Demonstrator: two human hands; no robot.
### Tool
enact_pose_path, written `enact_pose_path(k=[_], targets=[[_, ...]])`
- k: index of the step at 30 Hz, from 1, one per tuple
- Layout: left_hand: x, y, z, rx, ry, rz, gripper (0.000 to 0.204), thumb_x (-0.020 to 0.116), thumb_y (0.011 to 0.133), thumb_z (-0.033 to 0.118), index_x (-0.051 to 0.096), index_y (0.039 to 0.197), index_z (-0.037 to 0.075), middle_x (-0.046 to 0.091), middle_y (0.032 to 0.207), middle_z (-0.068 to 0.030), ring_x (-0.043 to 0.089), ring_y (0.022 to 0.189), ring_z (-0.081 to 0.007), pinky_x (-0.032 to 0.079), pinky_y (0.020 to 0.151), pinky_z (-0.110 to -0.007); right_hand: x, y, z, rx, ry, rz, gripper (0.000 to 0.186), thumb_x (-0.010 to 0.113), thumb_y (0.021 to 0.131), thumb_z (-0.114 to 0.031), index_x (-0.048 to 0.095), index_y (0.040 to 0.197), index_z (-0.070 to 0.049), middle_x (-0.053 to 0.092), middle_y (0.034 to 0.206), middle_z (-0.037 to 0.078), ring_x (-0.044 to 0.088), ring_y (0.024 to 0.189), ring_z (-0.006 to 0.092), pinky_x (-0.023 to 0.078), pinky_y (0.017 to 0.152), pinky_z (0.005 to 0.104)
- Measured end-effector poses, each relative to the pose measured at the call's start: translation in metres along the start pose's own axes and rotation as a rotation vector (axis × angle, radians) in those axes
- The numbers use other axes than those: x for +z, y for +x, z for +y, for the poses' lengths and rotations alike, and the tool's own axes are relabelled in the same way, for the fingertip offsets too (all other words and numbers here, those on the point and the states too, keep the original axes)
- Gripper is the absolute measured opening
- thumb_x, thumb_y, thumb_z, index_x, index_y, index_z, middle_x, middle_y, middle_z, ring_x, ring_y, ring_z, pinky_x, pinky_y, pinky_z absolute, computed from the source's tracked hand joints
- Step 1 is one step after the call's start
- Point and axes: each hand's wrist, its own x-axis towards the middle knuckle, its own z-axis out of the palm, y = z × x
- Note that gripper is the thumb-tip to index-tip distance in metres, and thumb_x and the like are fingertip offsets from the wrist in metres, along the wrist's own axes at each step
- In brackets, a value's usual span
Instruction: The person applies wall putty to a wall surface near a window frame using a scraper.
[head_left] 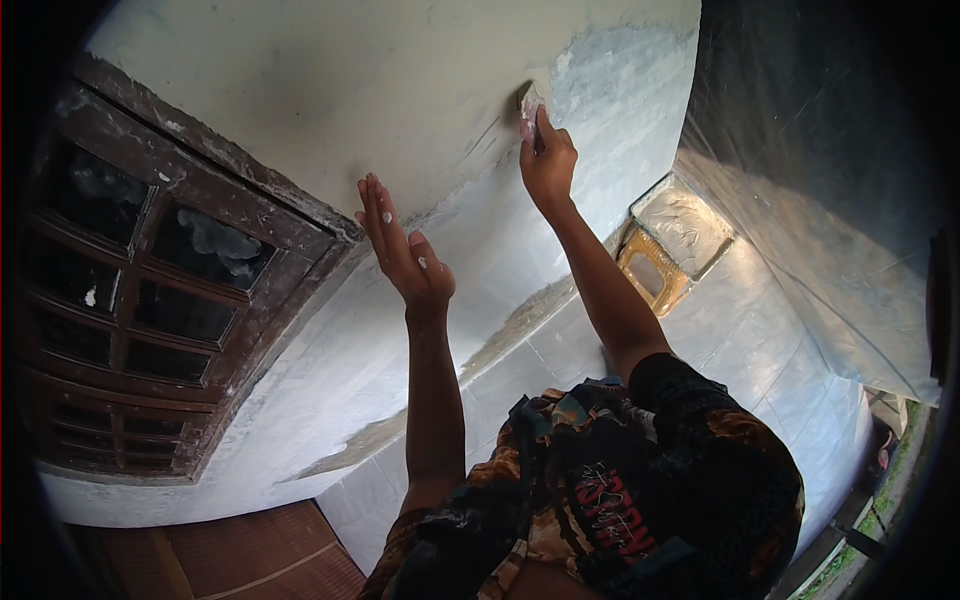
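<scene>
My right hand (550, 172) is closed around a scraper-like putty tool (529, 103), its blade end smeared with pale paste and against the wall (400, 90). Much of the tool's handle is hidden by my fingers. To the left, my left hand (408, 262) is raised with its fingers stretched out, holding nothing. White blobs of paste stick to its fingers and thumb. The fingertips are at the wall, but whether they touch it I cannot tell. Around the tool the wall is cream; toward the upper right is a bluish-white patch.
A brown wooden window frame (140, 260) with dark, smeared panes is at the left. At the right, a square container of pale paste (685, 228) stands by a yellow plastic stool-like piece (655, 268). Translucent sheeting (790, 240) hangs at the right, above light floor tiles (760, 330).
</scene>
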Motion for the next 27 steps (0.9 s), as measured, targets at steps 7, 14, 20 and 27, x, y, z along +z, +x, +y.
enact_pose_path(k=[7,14,20,27], targets=[[-0.01,0.004,-0.003,0.008,-0.011,-0.028,0.057,0.03,0.092,0.013,0.035,0.142,-0.012,0.036,0.151,-0.0267,0.028,0.144,-0.0422,0.012,0.118,-0.057,0.03,-0.085,-0.044,0.024,-0.003,-0.206,0.056,0.068,0.077,0.002,0.054,0.131,0.004,0.058,0.073,0.013,0.057,0.071,0.0285,0.049,0.064,0.0383],[-0.02,0.001,-0.014,0.013,0.015,0.0,0.057,0.03,0.092,0.013,0.035,0.142,-0.012,0.036,0.151,-0.0266,0.028,0.144,-0.0427,0.012,0.118,-0.057,-0.004,-0.022,-0.041,0.15,0.072,0.022,0.052,0.065,0.078,0.003,0.056,0.128,0.008,0.059,0.075,0.015,0.056,0.068,0.027,0.048,0.061,0.0366],[-0.003,0.004,-0.002,0.012,-0.029,-0.019,0.057,0.03,0.091,0.013,0.035,0.142,-0.012,0.036,0.151,-0.0265,0.028,0.144,-0.0419,0.012,0.118,-0.057,0.031,-0.051,-0.04,0.018,-0.015,-0.135,0.06,0.064,0.078,0.0,0.047,0.135,0.007,0.064,0.085,0.018,0.057,0.087,0.0351,0.051,0.075,0.0454],[-0.003,0.001,-0.001,-0.002,-0.034,-0.038,0.058,0.03,0.09,0.012,0.035,0.143,-0.012,0.036,0.151,-0.0266,0.028,0.145,-0.0414,0.011,0.118,-0.056,-0.004,-0.065,-0.045,0.091,0.089,-0.093,0.051,0.066,0.076,0.004,0.057,0.126,0.007,0.062,0.075,0.015,0.054,0.07,0.0274,0.047,0.062,0.0383]])
